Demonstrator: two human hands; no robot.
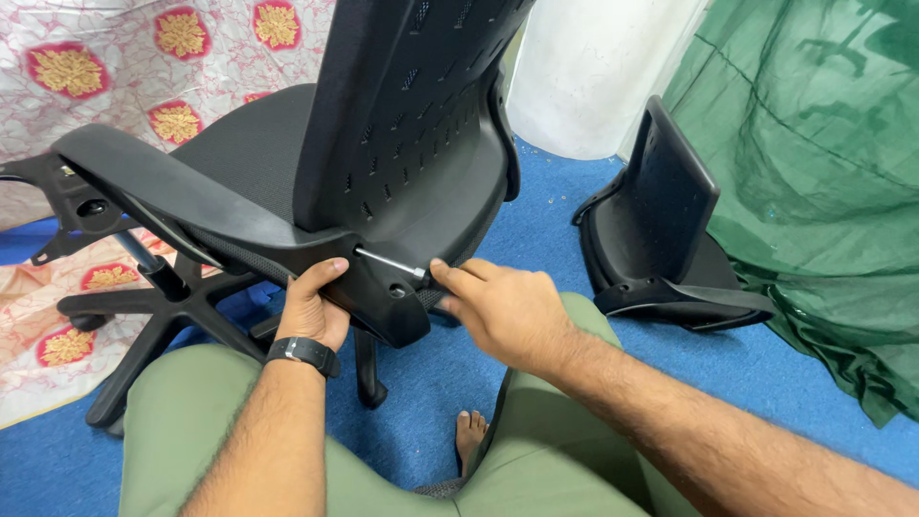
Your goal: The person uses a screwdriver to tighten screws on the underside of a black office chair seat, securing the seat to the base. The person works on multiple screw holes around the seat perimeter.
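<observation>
left hand (pixel 314 308) gripping chair bracket (pixel 378 287), right hand (pixel 503 308) pinching bolt (pixel 391 262)

No packages, labels, signs or screens visible anywhere in head view.

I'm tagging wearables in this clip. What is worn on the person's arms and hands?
Both forearms are bare, with no sleeves or gloves. The left hand has a black wristband, like a watch or tracker, at the wrist. The right hand wears nothing; no rings show.
</observation>
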